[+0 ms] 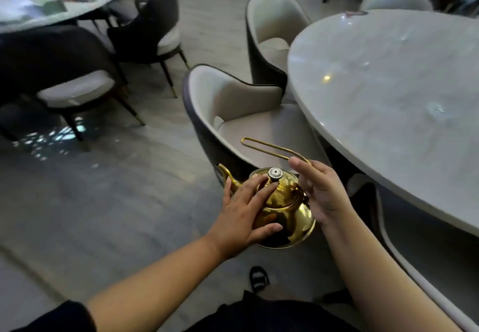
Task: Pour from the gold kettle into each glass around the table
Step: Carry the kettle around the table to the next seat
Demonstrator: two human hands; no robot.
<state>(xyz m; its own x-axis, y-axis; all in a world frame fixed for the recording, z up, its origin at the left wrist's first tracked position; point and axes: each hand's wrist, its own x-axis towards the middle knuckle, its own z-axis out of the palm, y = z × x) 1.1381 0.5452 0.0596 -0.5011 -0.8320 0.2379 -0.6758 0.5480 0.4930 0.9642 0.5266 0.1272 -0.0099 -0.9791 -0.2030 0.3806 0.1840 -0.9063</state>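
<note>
Left hand lies flat on the kettle, straight fingers spread across the lid up to the knob, thumb against the lower body. Right hand is at the kettle's far side with fingers loosely extended; the wire handle runs past its index fingertip, but I cannot tell whether it pinches the wire. The kettle hangs between both hands above the floor, beside a chair. Its spout points left, away from the table, which lies to the right, nearer the right hand. Any glasses there are too blurred to make out. Pouring will probably need the kettle turned to face the table.
</note>
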